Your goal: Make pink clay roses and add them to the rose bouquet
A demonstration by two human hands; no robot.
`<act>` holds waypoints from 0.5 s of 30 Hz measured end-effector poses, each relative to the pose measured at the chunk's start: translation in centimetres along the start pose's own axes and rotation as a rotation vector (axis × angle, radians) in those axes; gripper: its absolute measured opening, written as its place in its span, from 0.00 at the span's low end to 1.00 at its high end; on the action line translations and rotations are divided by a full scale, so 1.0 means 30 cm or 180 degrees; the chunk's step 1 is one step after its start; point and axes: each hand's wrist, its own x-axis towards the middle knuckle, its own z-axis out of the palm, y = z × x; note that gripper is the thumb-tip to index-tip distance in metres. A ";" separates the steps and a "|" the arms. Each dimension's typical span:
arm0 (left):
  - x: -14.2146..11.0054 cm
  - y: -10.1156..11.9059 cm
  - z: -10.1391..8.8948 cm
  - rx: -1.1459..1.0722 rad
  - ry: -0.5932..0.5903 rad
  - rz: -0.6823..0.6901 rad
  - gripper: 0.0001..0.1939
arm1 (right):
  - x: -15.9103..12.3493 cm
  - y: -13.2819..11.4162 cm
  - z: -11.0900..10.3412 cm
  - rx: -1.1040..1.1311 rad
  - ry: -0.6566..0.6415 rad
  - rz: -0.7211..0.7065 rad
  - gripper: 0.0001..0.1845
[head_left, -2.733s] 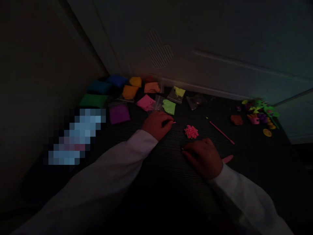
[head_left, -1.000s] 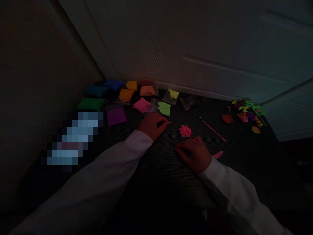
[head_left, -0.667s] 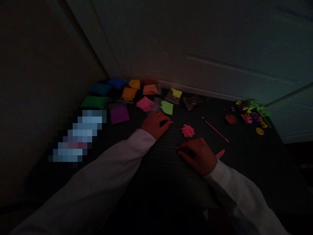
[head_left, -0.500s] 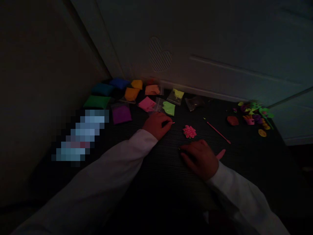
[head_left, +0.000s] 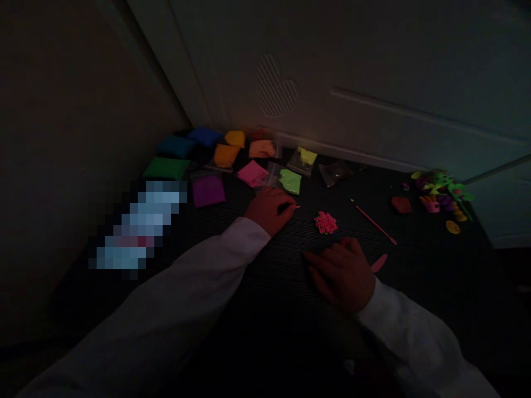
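Observation:
My left hand (head_left: 271, 211) is closed in a pinch, and a small pink tip (head_left: 297, 207) sticks out between thumb and forefinger; the rest of it is hidden. To its right, a pink clay flower cluster (head_left: 326, 223) with bits of green lies on the dark table. My right hand (head_left: 342, 273) rests below the cluster, forefinger stretched to the tabletop and thumb apart from it. By the right wrist, a flat pink blade-shaped tool (head_left: 379, 263) shows partly. A thin pink modelling stick (head_left: 376, 225) lies farther right, near a tiny green bit (head_left: 352, 200).
Bags of coloured clay line the back, among them purple (head_left: 208, 189), green (head_left: 166, 168) and light green (head_left: 290, 181). At the right are a reddish clay lump (head_left: 401, 205) and several finished clay pieces (head_left: 446, 193). A blurred bright screen (head_left: 145, 221) stands left. A white panel (head_left: 373, 66) rises behind.
The view has shifted slightly, so things on the table appear a little farther right. Both hands keep nearly the same pose; a tiny pale speck at the right forefinger's tip no longer shows.

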 end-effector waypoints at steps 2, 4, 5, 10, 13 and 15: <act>0.001 0.002 -0.002 0.0014 0.0008 -0.0001 0.10 | 0.000 0.003 -0.003 -0.0032 0.0004 0.0091 0.16; 0.001 0.003 -0.003 0.0036 0.0015 0.0003 0.10 | 0.001 0.004 -0.005 -0.0030 -0.0007 0.0086 0.16; 0.001 0.003 -0.003 0.0043 0.0014 0.0009 0.10 | 0.001 0.004 -0.004 -0.0015 -0.0014 0.0041 0.16; 0.001 -0.001 0.002 0.0048 0.0034 0.0053 0.11 | -0.001 0.000 0.000 0.0028 -0.0030 -0.0008 0.16; 0.001 -0.003 0.005 0.0058 0.0042 0.0065 0.11 | -0.001 -0.004 0.000 0.0027 0.0016 0.0092 0.15; 0.001 -0.002 0.004 0.0064 0.0063 0.0045 0.11 | -0.001 -0.008 -0.001 0.0045 0.0023 -0.0017 0.15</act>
